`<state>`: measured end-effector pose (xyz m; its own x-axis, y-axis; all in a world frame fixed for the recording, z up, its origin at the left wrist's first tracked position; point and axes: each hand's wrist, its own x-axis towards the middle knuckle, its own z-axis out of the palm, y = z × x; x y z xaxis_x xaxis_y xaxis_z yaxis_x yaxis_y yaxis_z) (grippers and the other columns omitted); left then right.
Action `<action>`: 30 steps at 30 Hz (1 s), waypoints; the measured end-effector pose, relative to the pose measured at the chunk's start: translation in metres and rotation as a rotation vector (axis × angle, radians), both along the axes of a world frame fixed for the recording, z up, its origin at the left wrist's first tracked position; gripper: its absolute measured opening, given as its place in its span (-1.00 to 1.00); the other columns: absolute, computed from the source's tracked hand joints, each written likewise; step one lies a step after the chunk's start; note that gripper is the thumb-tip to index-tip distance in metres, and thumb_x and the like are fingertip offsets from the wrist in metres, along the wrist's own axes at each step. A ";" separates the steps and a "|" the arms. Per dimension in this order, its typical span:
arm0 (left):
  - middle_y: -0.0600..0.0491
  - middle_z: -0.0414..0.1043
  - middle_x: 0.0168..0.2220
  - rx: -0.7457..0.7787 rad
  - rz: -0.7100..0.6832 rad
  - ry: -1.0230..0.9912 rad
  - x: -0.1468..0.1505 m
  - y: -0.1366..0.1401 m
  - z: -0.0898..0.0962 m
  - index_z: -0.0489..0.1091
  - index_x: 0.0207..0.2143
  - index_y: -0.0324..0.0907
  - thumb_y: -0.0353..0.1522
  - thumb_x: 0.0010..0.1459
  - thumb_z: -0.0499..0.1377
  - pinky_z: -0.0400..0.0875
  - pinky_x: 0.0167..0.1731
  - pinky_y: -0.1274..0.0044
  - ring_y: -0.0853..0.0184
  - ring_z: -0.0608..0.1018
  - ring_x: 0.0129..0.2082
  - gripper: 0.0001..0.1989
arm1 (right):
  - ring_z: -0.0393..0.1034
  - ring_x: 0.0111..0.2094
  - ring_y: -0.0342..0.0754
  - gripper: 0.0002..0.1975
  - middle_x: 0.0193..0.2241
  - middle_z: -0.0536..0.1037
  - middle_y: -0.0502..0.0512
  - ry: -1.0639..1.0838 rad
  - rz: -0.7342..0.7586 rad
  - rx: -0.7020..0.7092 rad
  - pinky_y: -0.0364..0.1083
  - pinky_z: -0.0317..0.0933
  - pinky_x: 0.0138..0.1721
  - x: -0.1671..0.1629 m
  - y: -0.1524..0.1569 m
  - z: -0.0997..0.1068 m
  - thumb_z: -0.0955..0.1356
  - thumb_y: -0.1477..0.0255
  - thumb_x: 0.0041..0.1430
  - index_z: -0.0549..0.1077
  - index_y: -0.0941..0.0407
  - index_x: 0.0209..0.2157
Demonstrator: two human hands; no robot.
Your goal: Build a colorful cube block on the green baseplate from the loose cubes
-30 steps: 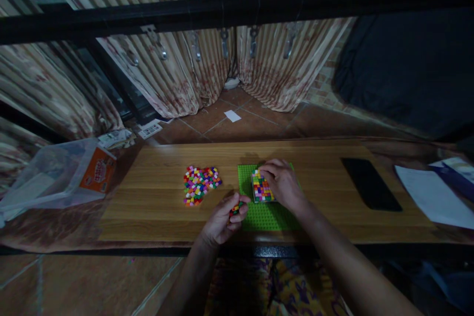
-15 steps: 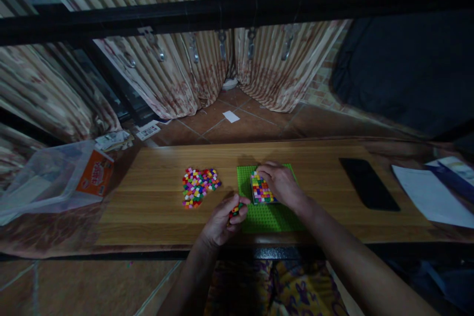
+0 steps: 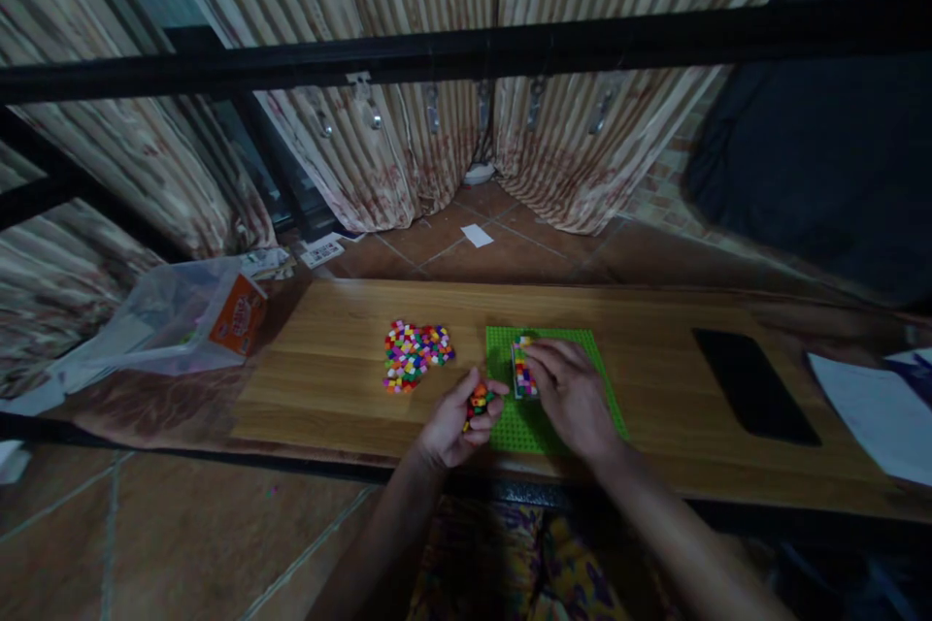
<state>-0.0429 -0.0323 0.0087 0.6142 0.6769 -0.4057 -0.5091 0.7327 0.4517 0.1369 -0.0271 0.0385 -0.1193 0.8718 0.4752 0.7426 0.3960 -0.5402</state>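
Note:
My left hand (image 3: 455, 422) is cupped, palm up, around several small coloured toy bricks (image 3: 479, 400), just left of a green studded baseplate (image 3: 511, 437). On that plate stands a low multicoloured brick block (image 3: 521, 371) with a pale edge. My right hand (image 3: 572, 393) reaches over the block from the right. Its thumb and fingers are pinched together at the block's top; whatever is between them is hidden. The hand also covers the block's right part. A loose pile of small bricks (image 3: 415, 356) lies on the table to the left.
A black phone-like slab (image 3: 753, 386) and white papers (image 3: 870, 412) lie to the right on the wooden table (image 3: 320, 378). At the left stands a clear plastic bin (image 3: 179, 310) with an orange label. A dark horizontal bar (image 3: 437, 58) crosses before the curtains.
The whole view has shifted, so things appear further right. My left fingers have loosened, showing more bricks. My right fingers have come nearer over the block, covering more of it.

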 end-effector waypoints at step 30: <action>0.17 0.24 -0.56 0.092 0.077 0.150 0.006 -0.004 0.005 0.24 -0.41 -0.23 -0.13 0.03 0.24 -0.18 -0.77 0.77 0.66 0.09 -0.73 -0.64 | 0.30 -0.20 -0.03 -0.79 -0.28 0.49 0.06 -0.043 0.156 -0.172 0.00 0.18 -0.12 -0.031 -0.014 0.008 0.25 0.41 0.28 0.49 0.08 -0.37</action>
